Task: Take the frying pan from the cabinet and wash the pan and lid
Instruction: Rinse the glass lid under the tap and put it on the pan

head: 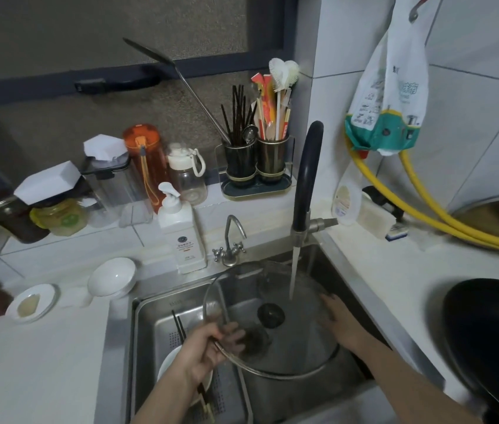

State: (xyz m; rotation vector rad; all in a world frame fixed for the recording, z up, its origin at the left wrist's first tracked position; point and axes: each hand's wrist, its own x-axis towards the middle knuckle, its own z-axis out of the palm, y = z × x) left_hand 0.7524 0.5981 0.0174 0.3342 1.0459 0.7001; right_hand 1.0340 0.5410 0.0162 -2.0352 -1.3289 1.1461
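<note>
Sink (138, 347): steel basin at near centre; drain rack with a white dish (168, 365) and dark chopsticks (179, 328) along its left side, kept clear of the rinsing.
Left hand (208, 350): curled over the near-left rim of the lid, thumb on top and fingers seen through the glass beneath; probably gripped there to tilt and steady the lid under the water.
Glass lid (297, 359): held tilted over the sink, far edge raised toward the tap, likely so water sheets across and runs off; dark knob (271, 315) at its middle.
Water stream (294, 276): falling from the black faucet (307, 179) onto the lid just right of the knob.
Right hand (338, 319): fingers spread flat against the lid's right side, seemingly rubbing or bracing; palm side hidden.
Frying pan (492, 341): black, resting on the right counter well apart from the sink, apparently waiting its turn or already done; cannot tell which.
Hard to make out: pan's near edge and handle cut off by the frame; lid's far rim blurred against the steel; drain below hidden by glass and glare.
</note>
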